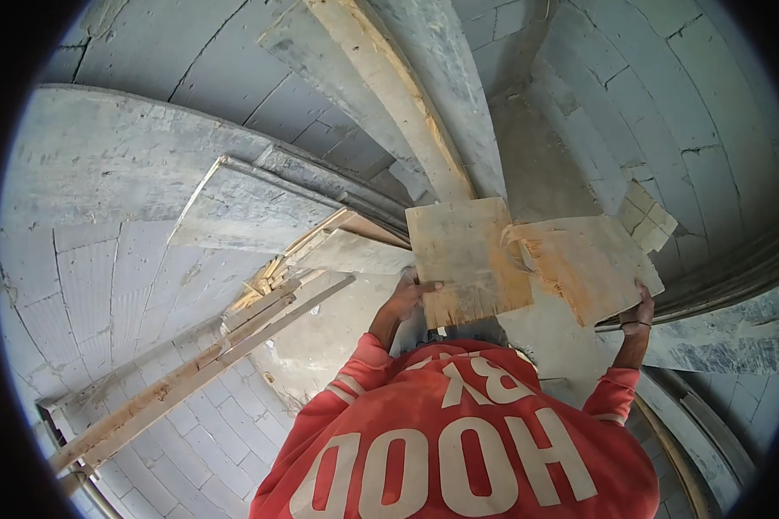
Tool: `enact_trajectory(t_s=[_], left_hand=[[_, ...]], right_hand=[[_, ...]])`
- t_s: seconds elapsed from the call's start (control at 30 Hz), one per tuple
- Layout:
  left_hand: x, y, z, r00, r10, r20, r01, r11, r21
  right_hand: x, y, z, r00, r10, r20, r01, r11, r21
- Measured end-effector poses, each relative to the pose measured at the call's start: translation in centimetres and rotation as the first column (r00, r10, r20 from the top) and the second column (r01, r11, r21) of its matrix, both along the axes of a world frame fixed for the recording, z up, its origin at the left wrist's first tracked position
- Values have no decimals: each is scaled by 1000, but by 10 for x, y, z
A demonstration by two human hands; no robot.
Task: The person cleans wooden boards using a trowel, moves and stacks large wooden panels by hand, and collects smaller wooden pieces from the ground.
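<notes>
My left hand (404,303) is closed on the lower left edge of a squarish plywood piece (460,251), thumb on its face. That piece has a grey-tan surface and a splintered, orange-stained lower edge. My right hand (639,313) grips the right edge of a second plywood piece (601,259), whose left side is torn and shows orange wood. Both pieces are off the floor in front of me, and their inner edges meet or overlap; I cannot tell whether they are still joined.
Long grey boards (389,95) lean against the block wall ahead. More panels (242,203) and a pile of wood scraps (273,281) lie to the left, near a long timber beam (190,376). A block fragment (647,216) is on the right; curved boards (710,346) lie below it.
</notes>
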State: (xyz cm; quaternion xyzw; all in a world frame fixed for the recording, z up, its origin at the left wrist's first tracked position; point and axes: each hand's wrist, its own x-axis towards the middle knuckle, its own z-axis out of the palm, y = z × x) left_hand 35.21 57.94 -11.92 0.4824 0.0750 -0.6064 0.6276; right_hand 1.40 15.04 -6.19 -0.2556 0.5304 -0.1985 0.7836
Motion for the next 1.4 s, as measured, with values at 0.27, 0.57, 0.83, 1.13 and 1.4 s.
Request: enact_trajectory(t_s=[0.27, 0.57, 0.83, 1.13, 1.4], left_hand=[[5, 57, 25, 969, 195, 152, -207, 976, 70], [14, 62, 54, 965, 231, 129, -237, 971, 39], [-9, 52, 55, 949, 285, 135, -293, 955, 42], [-15, 6, 36, 968, -123, 219, 33, 927, 374], [9, 43, 23, 941, -105, 320, -84, 847, 525]], right_hand=[[30, -46, -45, 971, -180, -159, 159, 978, -136], [206, -105, -53, 989, -24, -145, 39, 994, 104], [209, 88, -69, 603, 775, -187, -790, 612, -10], [88, 150, -85, 916, 401, 35, -395, 879, 268], [52, -19, -144, 935, 113, -335, -202, 949, -244]])
